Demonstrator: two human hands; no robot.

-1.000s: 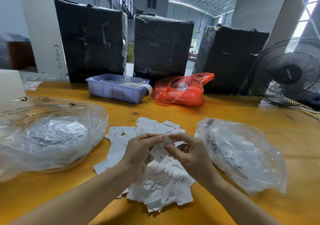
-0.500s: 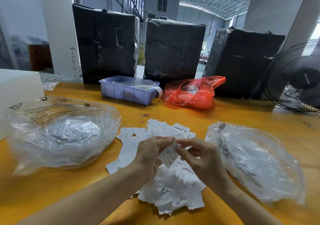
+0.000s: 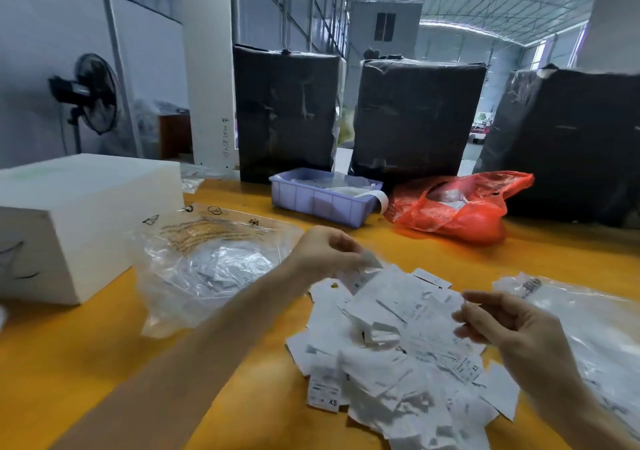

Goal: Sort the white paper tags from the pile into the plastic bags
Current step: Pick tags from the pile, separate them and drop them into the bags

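A loose pile of white paper tags (image 3: 398, 345) lies on the yellow table in front of me. My left hand (image 3: 325, 252) hovers over the pile's far left edge and pinches a single white tag (image 3: 372, 260) between thumb and fingers, close to the mouth of the left plastic bag (image 3: 207, 266), which holds several tags. My right hand (image 3: 512, 328) hangs above the pile's right side with loosely curled fingers and nothing in it. The right plastic bag (image 3: 595, 325) lies just beyond that hand, partly cut off by the frame's edge.
A white foam block (image 3: 69, 214) stands at the left. At the back sit a purple bin (image 3: 322, 200), a red plastic bag (image 3: 457, 207) and black wrapped bales (image 3: 415, 120). A fan (image 3: 93, 92) stands behind the table at the far left.
Both hands held one tag together over the pile. Now my left hand has carried it off to the left toward the left bag, my right hand has let go, and my view has turned left.
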